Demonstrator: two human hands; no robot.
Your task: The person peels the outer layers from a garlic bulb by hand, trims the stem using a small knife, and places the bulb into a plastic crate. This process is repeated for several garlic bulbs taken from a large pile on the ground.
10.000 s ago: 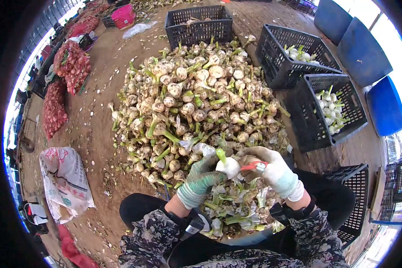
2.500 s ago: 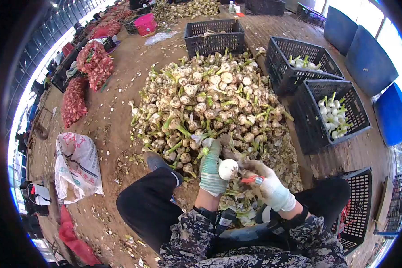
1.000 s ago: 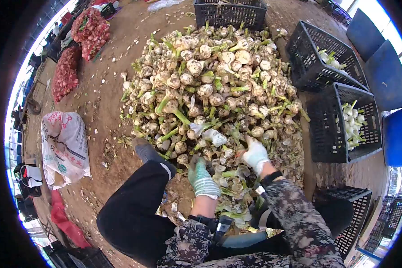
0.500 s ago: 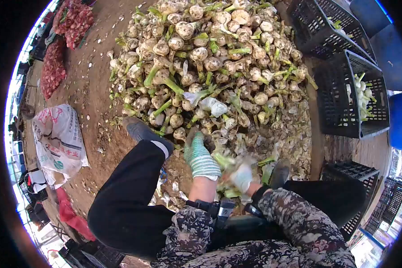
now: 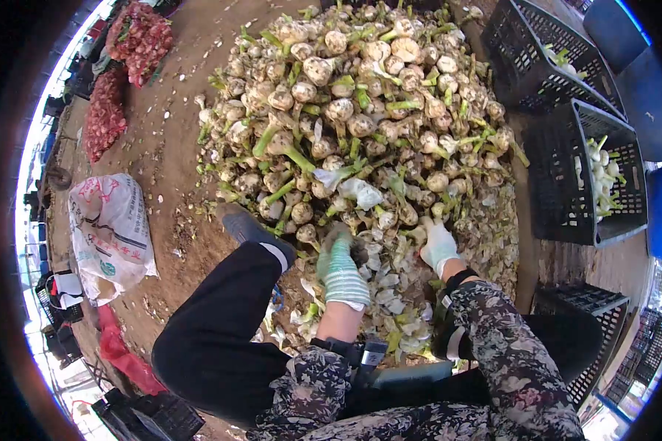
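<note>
A large heap of soil-stained garlic bulbs [image 5: 338, 110] with cut green stems lies in front of me. My left hand [image 5: 341, 268], in a green-and-white striped glove with dirty fingertips, is closed low at the heap's near edge; what its fingers hold is hidden. One garlic bulb [image 5: 307, 234] lies just left of it. My right hand [image 5: 439, 247], in a pale glove, reaches to the near right edge of the heap. Its fingers close around a pale garlic bulb [image 5: 417, 233], partly covered by the hand. Loose peeled skins [image 5: 390, 283] cover the ground between my hands.
Black plastic crates stand along the right, and one crate [image 5: 566, 176] holds trimmed white garlic [image 5: 603, 176]. To the left are a white printed sack [image 5: 112, 235], red net bags [image 5: 104, 114] of bulbs and a red net [image 5: 125, 353]. My shoe [image 5: 250, 224] rests by the heap.
My right hand has moved forward and right from beside my left hand to the heap. The green stem near it is no longer there. My left hand has stayed about in place; the view has shifted slightly.
</note>
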